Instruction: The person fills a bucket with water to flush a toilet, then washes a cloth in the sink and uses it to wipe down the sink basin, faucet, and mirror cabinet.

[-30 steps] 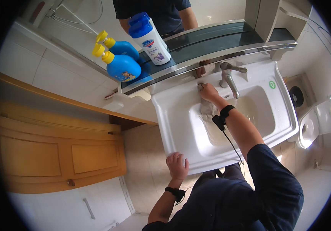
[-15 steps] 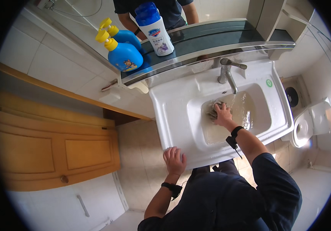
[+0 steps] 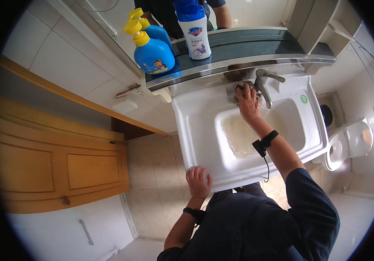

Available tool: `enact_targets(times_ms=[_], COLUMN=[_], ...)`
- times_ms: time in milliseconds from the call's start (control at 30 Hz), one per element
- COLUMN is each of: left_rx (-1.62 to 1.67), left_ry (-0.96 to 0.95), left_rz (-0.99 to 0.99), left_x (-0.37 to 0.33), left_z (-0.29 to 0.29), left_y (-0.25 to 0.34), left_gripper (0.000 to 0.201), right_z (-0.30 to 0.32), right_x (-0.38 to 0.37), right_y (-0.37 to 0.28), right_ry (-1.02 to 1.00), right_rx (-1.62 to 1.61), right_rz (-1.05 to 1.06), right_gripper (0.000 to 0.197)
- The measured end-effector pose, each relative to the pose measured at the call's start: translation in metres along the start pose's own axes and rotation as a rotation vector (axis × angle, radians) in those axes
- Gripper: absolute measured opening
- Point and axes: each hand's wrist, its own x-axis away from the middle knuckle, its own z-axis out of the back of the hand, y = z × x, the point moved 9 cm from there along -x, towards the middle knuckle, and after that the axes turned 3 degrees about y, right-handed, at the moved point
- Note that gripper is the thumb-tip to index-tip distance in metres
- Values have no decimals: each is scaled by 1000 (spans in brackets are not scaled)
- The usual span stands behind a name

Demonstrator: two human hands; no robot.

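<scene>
While the grey cloth [image 3: 236,99] lies bunched on the sink's back ledge, in the upper middle of the frame, the right hand [image 3: 249,103] bends its fingers down over it, its grip closed on the fabric. Much of the cloth is hidden by those fingers. The metal faucet [image 3: 263,87] stands just to the right of them, close beside the knuckles; whether they touch cannot be told.

On the white sink [image 3: 197,143], a round green sticker [image 3: 304,99] marks the upper right corner. Shallow water [image 3: 239,135] shows in the bowl.

Above, along the dark shelf [image 3: 247,43], a white bottle [image 3: 197,41] with a blue cap bears a blue-and-red emblem, lines of small print and a purple flower picture. To its left, a blue pump bottle [image 3: 154,54] with a yellow top carries a cartoon dog. A mirror behind doubles both bottles.

A wooden door [image 3: 58,165] fills the left of the frame, and a toilet [image 3: 337,150] sits at the right.

The right forearm slants up and leftward from the lower right, a black band [image 3: 268,139] at its wrist. The left hand [image 3: 199,182] rests on the sink's lower left rim, fingers extended, grip open and holding nothing.
</scene>
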Motion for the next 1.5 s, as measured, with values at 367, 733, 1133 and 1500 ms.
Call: enact_targets(times_ms=[367, 733, 1133, 1500], left_rx=[31, 13, 30, 4], left_ry=[17, -49, 22, -35], left_rz=[-6, -9, 15, 26], left_x=[-2, 3, -2, 3], left_z=[0, -7, 0, -4], left_y=[0, -2, -4, -3], left_gripper=[33, 31, 29, 30], right_z=[-79, -34, -105, -38], right_x=[-39, 1, -46, -7], right_y=[36, -5, 43, 20], right_ry=[-323, -213, -597, -194], right_rx=[-55, -136, -236, -122], right_rz=[-27, 23, -313, -155], right_gripper=[47, 32, 60, 46])
